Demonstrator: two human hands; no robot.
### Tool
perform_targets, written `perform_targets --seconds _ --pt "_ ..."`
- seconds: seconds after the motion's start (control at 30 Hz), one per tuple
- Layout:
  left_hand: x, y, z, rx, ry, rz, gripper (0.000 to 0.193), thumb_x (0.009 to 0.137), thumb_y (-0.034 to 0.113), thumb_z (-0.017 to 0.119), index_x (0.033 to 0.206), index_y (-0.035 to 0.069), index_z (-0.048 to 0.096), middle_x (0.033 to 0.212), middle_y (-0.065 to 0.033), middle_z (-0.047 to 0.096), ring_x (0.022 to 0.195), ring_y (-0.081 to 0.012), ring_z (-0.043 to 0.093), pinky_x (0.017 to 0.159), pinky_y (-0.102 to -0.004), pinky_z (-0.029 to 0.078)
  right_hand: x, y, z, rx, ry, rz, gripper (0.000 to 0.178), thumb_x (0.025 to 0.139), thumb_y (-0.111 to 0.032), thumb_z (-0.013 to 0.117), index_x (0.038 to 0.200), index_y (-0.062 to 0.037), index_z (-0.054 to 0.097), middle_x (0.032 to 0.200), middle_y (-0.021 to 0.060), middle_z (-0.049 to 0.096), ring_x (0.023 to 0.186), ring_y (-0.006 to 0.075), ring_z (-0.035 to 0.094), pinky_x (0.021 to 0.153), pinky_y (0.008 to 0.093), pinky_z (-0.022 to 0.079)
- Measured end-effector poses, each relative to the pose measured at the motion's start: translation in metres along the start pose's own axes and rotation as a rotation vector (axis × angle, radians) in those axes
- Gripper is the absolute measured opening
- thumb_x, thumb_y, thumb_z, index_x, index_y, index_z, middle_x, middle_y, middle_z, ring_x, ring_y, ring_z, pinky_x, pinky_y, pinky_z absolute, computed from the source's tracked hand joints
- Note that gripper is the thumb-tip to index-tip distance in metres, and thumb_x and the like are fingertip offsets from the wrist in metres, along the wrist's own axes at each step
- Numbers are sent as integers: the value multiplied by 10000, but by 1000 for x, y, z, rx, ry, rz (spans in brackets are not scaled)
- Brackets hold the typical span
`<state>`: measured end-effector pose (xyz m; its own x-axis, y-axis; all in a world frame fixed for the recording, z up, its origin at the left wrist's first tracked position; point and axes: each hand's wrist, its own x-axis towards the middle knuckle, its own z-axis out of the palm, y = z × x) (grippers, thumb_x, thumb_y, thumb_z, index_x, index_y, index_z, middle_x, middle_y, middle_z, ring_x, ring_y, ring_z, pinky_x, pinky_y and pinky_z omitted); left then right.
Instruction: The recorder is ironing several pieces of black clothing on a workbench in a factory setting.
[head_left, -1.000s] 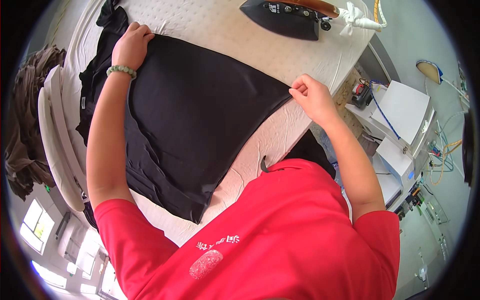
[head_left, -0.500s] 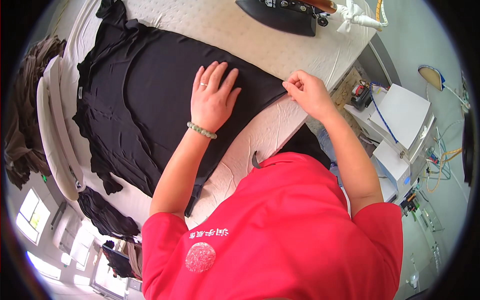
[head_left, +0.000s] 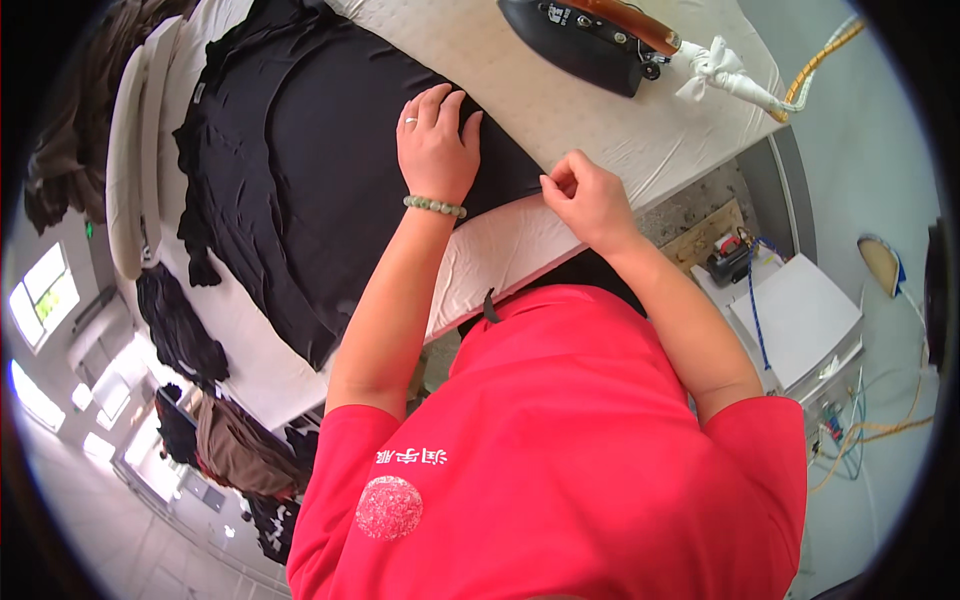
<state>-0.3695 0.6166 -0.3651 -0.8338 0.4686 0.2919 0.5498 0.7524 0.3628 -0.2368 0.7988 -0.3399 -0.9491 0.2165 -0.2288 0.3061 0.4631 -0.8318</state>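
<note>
A thin black garment (head_left: 310, 150) lies spread over the pale padded table (head_left: 590, 120), with loose folds and uneven edges on its left side. My left hand (head_left: 440, 145), wearing a ring and a beaded bracelet, rests flat on the cloth with its fingertips close to the far edge. At the garment's right-hand corner, my right hand (head_left: 590, 200) pinches the tip of the cloth between thumb and fingers. Beyond both hands sits a dark iron (head_left: 575, 45) with a brown handle and a white cloth tied around its cord end.
A narrow padded board (head_left: 128, 160) stands along the table's left end, with brown cloth (head_left: 80, 110) behind it. Dark bunched cloth (head_left: 182, 325) hangs beside the table. White boxy equipment (head_left: 800, 320) with hoses stands at right. The iron's cord (head_left: 825, 55) runs off to the right.
The whole view has turned and shifted, so the iron shows more fully. My left hand lies a little nearer the garment's far edge. My right hand still pinches the corner.
</note>
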Motion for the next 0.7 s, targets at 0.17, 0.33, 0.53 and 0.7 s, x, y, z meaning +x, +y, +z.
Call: perform_targets --seconds 0.17,0.33,0.53,0.7 --pt "-5 28 -8 167 -98 -39 616 866 380 741 1365 51 593 1419 -127 563 1345 -327 492 1129 -496 371 8 13 -8 96 -96 -59 186 881 -116 740 972 -41 597 751 88 687 674 222 704 623 343 549" --pt "-17 51 -14 203 -176 -80 742 887 487 692 1469 66 503 1525 -137 478 1428 -337 414 1164 -515 324 12 18 -14 98 -200 -115 234 885 -112 731 1066 -34 605 748 87 686 687 235 707 619 346 548" --pt "-32 57 -20 276 -241 -19 712 908 477 669 1473 78 497 1519 -139 482 1424 -330 424 1161 -506 333 26 14 -17 84 -336 4 213 933 -189 698 999 9 652 696 95 692 591 192 684 567 326 531" --pt "-37 46 -29 312 -234 -3 562 909 402 689 1357 78 587 1460 -126 543 1358 -331 500 1107 -487 405 30 7 -20 145 -449 144 257 964 -235 668 916 18 667 664 101 697 523 154 656 534 313 518"
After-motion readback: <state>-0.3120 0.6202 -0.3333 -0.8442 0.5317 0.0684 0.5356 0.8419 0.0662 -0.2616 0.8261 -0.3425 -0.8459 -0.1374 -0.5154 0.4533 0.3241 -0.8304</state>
